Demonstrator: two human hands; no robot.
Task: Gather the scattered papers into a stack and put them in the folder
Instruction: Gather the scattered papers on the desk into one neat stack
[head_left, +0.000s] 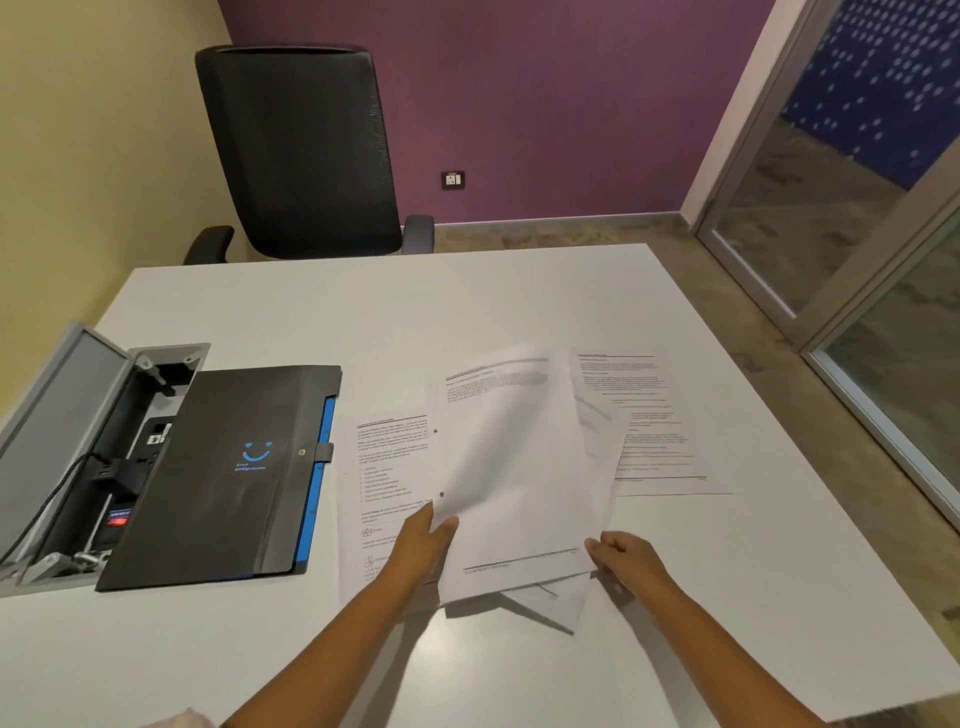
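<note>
A loose bundle of printed papers (511, 467) is lifted off the white table, tilted and blurred. My left hand (423, 540) pinches its lower left edge, thumb on top. My right hand (626, 558) grips its lower right corner with curled fingers. One printed sheet (382, 467) lies flat on the table to the left, partly under the bundle. Another sheet (660, 431) lies flat to the right. The closed black folder (223, 478) with a blue smile logo and blue edge sits at the left, apart from both hands.
An open grey cable box (78, 441) with plugs and wires is set into the table (363, 322) left of the folder. A black office chair (306, 150) stands behind the far edge. A glass door is at the right.
</note>
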